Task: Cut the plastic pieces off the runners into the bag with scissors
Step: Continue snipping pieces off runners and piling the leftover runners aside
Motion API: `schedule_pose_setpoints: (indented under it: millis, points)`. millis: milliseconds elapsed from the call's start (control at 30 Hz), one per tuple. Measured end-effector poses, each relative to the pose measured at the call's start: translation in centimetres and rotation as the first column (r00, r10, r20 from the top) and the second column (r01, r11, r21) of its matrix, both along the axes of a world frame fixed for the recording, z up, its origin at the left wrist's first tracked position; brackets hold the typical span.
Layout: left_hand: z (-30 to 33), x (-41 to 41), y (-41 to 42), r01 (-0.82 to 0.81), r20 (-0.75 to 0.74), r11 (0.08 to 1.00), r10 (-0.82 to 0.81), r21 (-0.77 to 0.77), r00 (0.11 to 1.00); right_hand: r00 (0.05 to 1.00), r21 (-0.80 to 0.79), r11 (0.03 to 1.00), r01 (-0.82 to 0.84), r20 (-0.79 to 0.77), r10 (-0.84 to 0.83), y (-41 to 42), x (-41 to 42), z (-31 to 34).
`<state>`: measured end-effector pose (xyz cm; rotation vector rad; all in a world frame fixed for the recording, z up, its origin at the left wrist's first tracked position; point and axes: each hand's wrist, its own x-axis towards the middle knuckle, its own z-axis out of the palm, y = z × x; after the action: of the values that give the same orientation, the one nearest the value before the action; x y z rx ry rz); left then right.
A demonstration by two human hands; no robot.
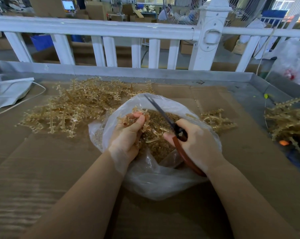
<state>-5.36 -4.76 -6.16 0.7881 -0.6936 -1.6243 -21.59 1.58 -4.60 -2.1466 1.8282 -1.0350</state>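
A runner (137,118) of amber plastic pieces sits above the open mouth of the bag (163,178), so cut bits should drop in. The left hand (126,135) has its grip clenched around it. The right hand (194,144) grasps the scissors (163,114), blades slightly parted. An uncut pile (73,107) waits nearby on the cardboard-covered table (42,161).

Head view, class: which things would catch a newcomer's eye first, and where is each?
In the middle, a clear plastic bag lies open, where the left hand grips a tan runner and the right hand holds brown-handled scissors. Behind it to the left sprawls a big pile of runners on cardboard.
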Motion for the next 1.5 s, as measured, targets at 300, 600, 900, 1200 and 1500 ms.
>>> schedule_pose_setpoints:
  millis: [300, 600, 900, 1200, 1500]
  points:
    - [0.1, 0.0, 0.2, -0.002, -0.005, 1.000, 0.001, -0.016, 1.000, 0.993, 0.071, 0.997, 0.043, -0.112, -0.034, 0.4, 0.5, -0.1]
    - [0.1, 0.1, 0.1, 0.033, 0.015, 0.999, -0.032, -0.016, 0.999, 0.984, 0.016, 0.999, 0.034, -0.173, -0.031, 0.4, 0.6, -0.4]
    - [0.1, 0.2, 0.2, 0.053, 0.056, 0.997, -0.051, -0.050, 0.997, 0.984, 0.024, 0.999, 0.033, -0.176, -0.029, 0.3, 0.7, -0.3]
    - [0.1, 0.4, 0.2, 0.114, 0.042, 0.992, -0.112, -0.049, 0.993, 0.990, 0.035, 0.999, 0.003, -0.141, 0.002, 0.3, 0.6, -0.1]
    - [1.2, 0.7, 0.3, 0.054, -0.097, 0.999, -0.053, 0.008, 0.994, 0.992, 0.020, 1.000, 0.008, -0.125, -0.006, 0.4, 0.7, -0.3]
